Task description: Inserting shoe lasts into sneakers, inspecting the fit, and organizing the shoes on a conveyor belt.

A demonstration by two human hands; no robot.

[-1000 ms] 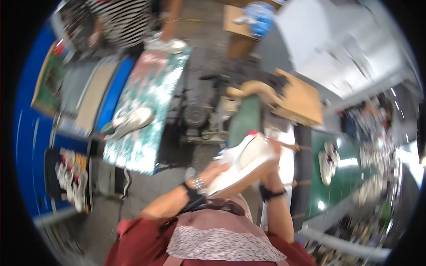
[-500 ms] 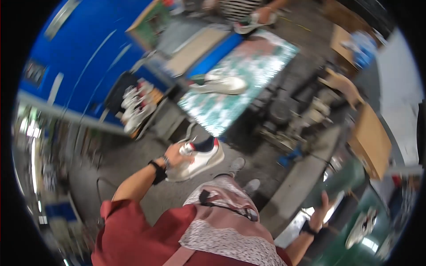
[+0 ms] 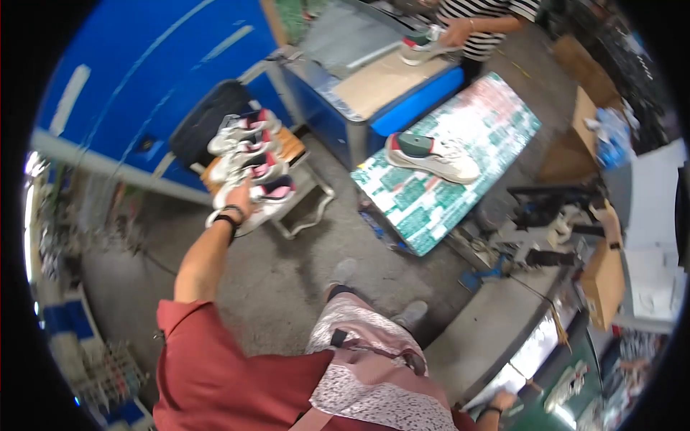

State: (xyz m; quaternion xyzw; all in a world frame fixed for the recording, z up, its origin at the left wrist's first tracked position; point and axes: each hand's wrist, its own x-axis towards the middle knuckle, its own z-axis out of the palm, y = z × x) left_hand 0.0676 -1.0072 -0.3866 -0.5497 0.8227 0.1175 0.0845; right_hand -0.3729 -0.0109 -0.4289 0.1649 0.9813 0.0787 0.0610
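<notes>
My left hand (image 3: 241, 200) reaches out to the left and grips a white sneaker (image 3: 267, 210) with a red heel and a dark and pink opening. That sneaker is at the near end of a row of similar white sneakers (image 3: 248, 146) on a small wooden-topped stand (image 3: 293, 146). My fingers are partly hidden by the shoes. At the lower right, my right hand (image 3: 503, 401) is beside a green surface (image 3: 586, 352) that bears another white sneaker (image 3: 568, 386). It is small and blurred, so its fingers do not show clearly.
A green-and-white patterned table (image 3: 417, 226) bears a white sneaker with a green lining (image 3: 431, 156). Behind it, a person in a striped top (image 3: 483, 29) handles another sneaker (image 3: 420, 47) over a blue-edged bench (image 3: 417, 100). Metal machinery (image 3: 539, 251) and cardboard boxes (image 3: 602, 284) stand at the right.
My left hand has carried the sneaker away from in front of me to the stand at the left. My right hand has moved lower. The view has shifted.
</notes>
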